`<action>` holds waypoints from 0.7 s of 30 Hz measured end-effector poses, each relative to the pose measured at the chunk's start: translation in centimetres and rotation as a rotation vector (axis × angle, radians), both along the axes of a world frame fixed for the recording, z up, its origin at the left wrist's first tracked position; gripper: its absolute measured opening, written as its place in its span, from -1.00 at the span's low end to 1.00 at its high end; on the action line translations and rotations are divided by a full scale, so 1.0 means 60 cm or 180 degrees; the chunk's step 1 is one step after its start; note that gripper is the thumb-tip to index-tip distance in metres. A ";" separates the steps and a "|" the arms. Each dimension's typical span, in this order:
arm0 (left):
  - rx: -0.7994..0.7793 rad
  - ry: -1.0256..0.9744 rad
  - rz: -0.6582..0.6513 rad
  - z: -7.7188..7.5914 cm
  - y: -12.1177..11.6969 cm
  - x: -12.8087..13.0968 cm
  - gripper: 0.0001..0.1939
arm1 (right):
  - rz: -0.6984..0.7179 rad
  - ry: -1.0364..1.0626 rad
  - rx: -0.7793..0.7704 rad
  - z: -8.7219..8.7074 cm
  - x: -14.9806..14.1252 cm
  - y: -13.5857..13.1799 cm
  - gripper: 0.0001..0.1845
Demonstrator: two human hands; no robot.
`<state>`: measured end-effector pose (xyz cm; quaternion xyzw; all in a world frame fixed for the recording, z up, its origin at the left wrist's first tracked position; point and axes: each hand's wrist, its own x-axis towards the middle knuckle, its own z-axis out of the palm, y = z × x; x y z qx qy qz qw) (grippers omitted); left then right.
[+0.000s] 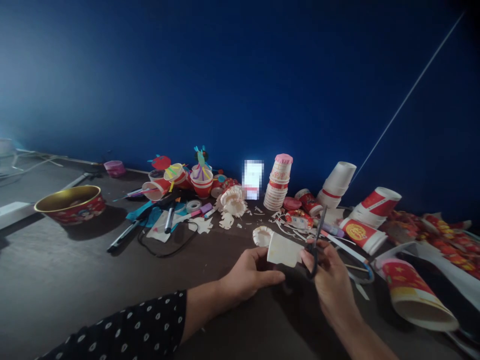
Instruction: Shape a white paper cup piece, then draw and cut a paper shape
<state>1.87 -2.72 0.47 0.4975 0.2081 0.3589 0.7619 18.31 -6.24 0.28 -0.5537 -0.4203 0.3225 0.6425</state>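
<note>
My left hand (245, 277) pinches a small white piece of paper cup (284, 249) from below, thumb and fingers closed on it. My right hand (330, 280) is wrapped round the handles of dark scissors (317, 239), whose blades point up and away beside the paper's right edge. Both hands hover low over the dark table (75, 280) near its front. A cut paper cup bottom with a fringed rim (262, 235) lies just behind the paper.
A gold and red bowl (71, 204) stands at the left. Decorated cups (187, 180), pens, tape (193, 205), a black cable (165, 247) and paper scraps litter the middle. Stacked cups (279, 182) and fallen red cups (412, 295) lie to the right. A blue wall rises behind.
</note>
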 end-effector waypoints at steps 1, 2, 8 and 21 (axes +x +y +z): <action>0.0063 0.0035 0.0051 -0.002 -0.001 0.002 -0.58 | -0.0024 -0.0046 0.0032 0.000 -0.002 -0.001 -0.61; 0.0086 0.0066 0.0084 -0.004 -0.002 0.004 -0.60 | -0.0040 -0.0099 0.0052 0.001 -0.005 -0.002 -0.61; 0.0075 0.0313 0.0635 -0.010 0.003 0.007 -0.74 | 0.0079 -0.0322 0.0039 0.000 -0.015 -0.008 -0.63; -0.0192 -0.0077 0.0661 -0.017 0.002 0.011 -0.80 | 0.0195 -0.0700 -0.0070 -0.011 -0.018 -0.004 -0.58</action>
